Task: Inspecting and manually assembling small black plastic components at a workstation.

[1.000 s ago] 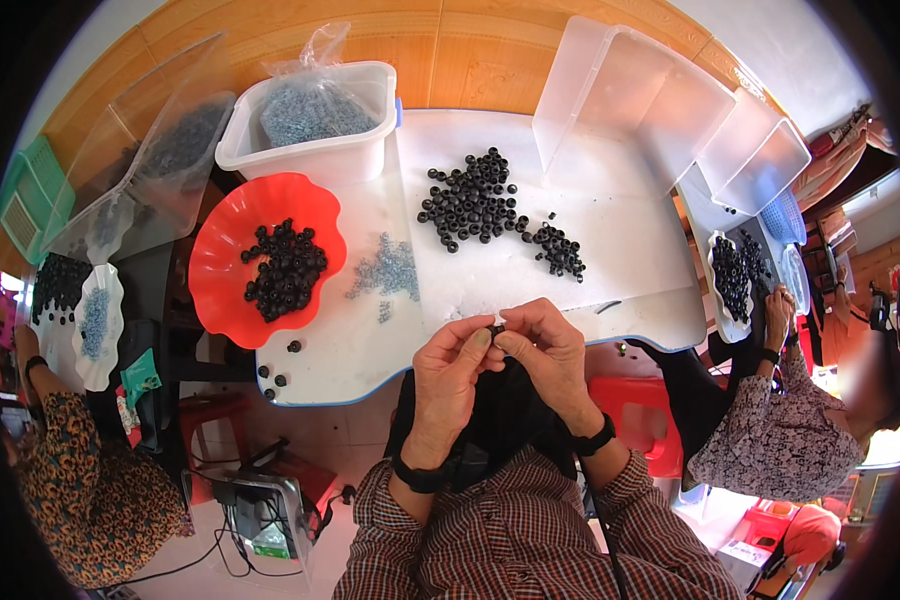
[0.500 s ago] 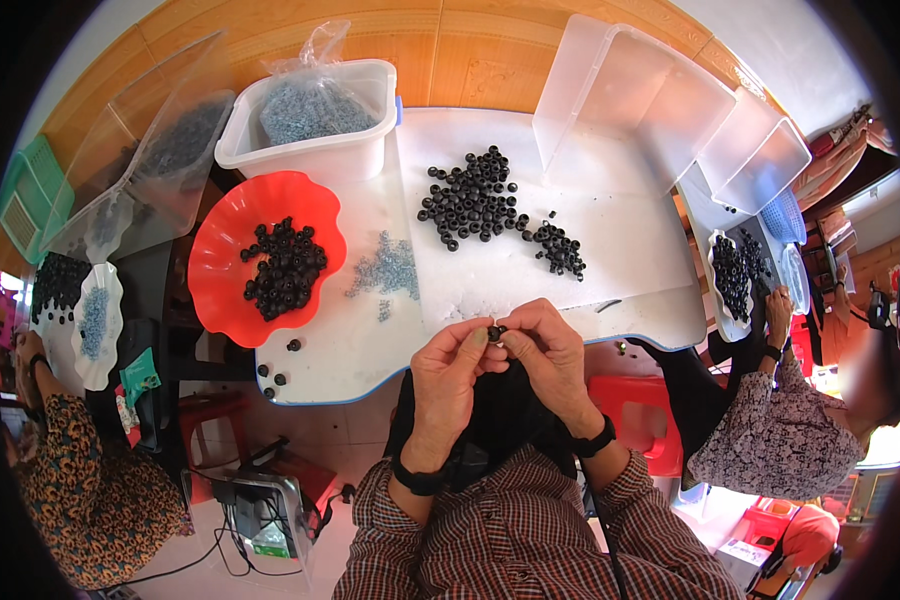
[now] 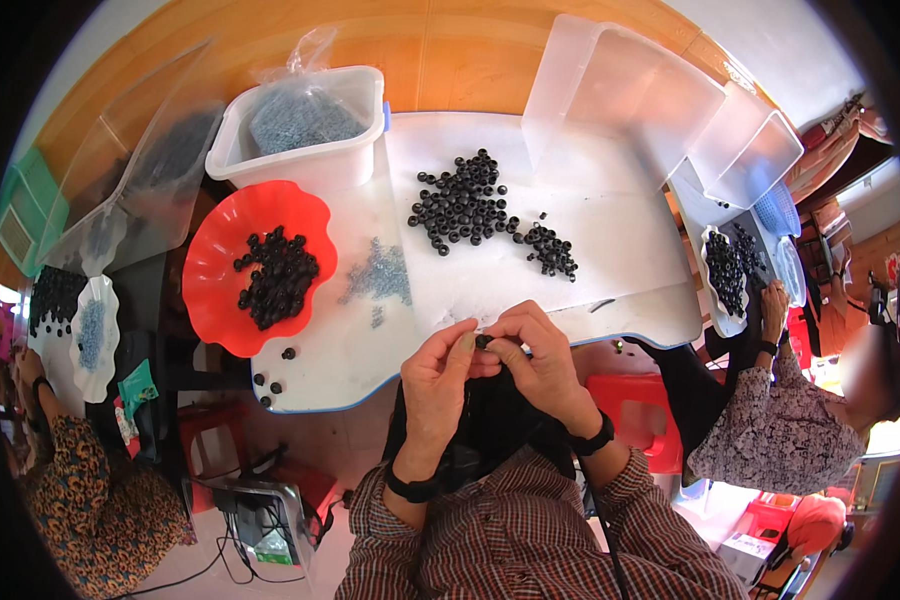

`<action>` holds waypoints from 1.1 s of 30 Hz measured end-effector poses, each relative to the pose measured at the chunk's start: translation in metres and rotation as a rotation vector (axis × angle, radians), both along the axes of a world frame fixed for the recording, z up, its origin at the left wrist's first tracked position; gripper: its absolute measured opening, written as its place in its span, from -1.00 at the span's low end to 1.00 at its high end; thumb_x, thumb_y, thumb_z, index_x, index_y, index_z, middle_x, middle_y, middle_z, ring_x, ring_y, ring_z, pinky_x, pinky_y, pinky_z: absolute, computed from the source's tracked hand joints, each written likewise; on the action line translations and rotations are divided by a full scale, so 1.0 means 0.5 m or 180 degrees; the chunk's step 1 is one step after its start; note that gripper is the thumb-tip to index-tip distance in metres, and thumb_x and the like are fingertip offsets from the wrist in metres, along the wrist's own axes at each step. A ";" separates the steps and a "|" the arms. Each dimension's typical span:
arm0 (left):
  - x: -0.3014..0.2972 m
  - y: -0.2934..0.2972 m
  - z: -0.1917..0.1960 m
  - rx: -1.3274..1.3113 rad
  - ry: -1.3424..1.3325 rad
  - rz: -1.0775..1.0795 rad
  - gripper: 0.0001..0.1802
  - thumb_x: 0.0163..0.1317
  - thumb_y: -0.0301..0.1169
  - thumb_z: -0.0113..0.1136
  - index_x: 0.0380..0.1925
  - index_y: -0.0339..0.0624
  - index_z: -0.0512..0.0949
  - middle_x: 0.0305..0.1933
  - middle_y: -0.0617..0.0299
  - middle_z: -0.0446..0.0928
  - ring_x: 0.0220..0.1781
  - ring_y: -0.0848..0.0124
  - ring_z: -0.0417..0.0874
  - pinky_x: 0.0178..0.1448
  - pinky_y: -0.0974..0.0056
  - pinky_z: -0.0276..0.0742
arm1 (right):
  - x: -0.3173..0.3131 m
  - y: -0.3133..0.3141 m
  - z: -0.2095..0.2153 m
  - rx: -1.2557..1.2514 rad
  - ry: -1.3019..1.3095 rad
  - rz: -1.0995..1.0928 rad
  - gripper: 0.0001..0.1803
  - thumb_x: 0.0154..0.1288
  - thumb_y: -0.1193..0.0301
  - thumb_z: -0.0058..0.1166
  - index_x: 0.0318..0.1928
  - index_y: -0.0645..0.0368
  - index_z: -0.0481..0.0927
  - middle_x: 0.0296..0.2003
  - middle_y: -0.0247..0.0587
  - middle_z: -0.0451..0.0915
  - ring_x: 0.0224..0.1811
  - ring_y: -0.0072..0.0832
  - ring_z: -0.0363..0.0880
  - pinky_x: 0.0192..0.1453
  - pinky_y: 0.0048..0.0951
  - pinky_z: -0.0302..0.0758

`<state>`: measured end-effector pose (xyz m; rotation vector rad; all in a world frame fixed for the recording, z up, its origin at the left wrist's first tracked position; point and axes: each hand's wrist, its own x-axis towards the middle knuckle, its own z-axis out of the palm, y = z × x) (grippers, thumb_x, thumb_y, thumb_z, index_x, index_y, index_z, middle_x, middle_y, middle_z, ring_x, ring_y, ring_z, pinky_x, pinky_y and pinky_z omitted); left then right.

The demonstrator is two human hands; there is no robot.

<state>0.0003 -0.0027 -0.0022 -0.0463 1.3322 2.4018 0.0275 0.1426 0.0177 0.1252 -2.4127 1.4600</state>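
Observation:
Just off the front edge of the table, my left hand point(image 3: 440, 383) and my right hand point(image 3: 542, 363) meet, and their fingertips pinch one small round black plastic part point(image 3: 483, 341) between them. Fingers hide much of it. Beyond them lies a pile of black ring-like parts point(image 3: 460, 205) on a white sheet, with a pile of smaller black pieces point(image 3: 547, 250) to its right. Left of these is a scatter of small pale blue pieces point(image 3: 380, 272). A red wavy-rimmed bowl point(image 3: 207, 250) at the left carries more round black parts point(image 3: 280, 280).
Several loose black parts point(image 3: 275, 387) lie near the table's front left edge. At the back stand a white tub point(image 3: 340, 172) with a bag of pale blue pieces and a translucent bin point(image 3: 610, 100). Co-workers sit left and right; a red stool point(image 3: 635, 400) is right of me.
The view has shifted slightly, and the table's things appear a little further left and lower. Both hands still pinch the black part, with small finger movements.

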 end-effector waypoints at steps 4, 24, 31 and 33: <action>-0.001 0.002 0.005 -0.0081 0.0002 -0.0036 -0.70 0.34 -0.48 0.18 -0.01 -0.46 0.52 -0.27 0.10 0.63 -0.36 0.46 0.67 -0.23 0.40 0.68 | 0.005 -0.004 0.003 0.0269 0.0023 0.0082 -0.87 0.22 0.62 0.11 -0.20 0.27 0.55 -0.25 -0.13 0.49 -0.32 -0.28 0.57 -0.25 -0.39 0.54; -0.021 -0.026 -0.024 0.1151 -0.0120 -0.0538 -0.72 0.40 -0.46 0.06 0.01 -0.43 0.53 -0.18 0.01 0.65 -0.31 0.43 0.66 -0.20 0.34 0.67 | 0.030 -0.006 0.017 -0.1487 -0.0337 0.0055 -0.86 0.34 0.59 0.07 -0.11 0.30 0.59 -0.17 -0.27 0.49 -0.26 -0.61 0.57 -0.17 -0.60 0.57; -0.017 -0.020 -0.033 0.1480 -0.0151 -0.0435 -0.74 0.40 -0.47 0.05 -0.02 -0.43 0.55 -0.20 -0.01 0.65 -0.38 0.45 0.61 -0.28 0.35 0.62 | 0.030 -0.004 0.011 -0.1543 -0.0515 0.0035 -0.85 0.34 0.60 0.07 -0.11 0.29 0.61 -0.20 -0.29 0.49 -0.32 -0.66 0.56 -0.24 -0.65 0.54; -0.016 -0.022 -0.032 0.1539 -0.0151 -0.0363 -0.74 0.40 -0.46 0.05 -0.02 -0.42 0.54 -0.20 -0.02 0.64 -0.38 0.45 0.60 -0.30 0.35 0.60 | 0.029 -0.007 0.011 -0.1513 -0.0508 0.0065 -0.85 0.33 0.61 0.07 -0.12 0.29 0.61 -0.20 -0.29 0.49 -0.33 -0.65 0.56 -0.25 -0.65 0.54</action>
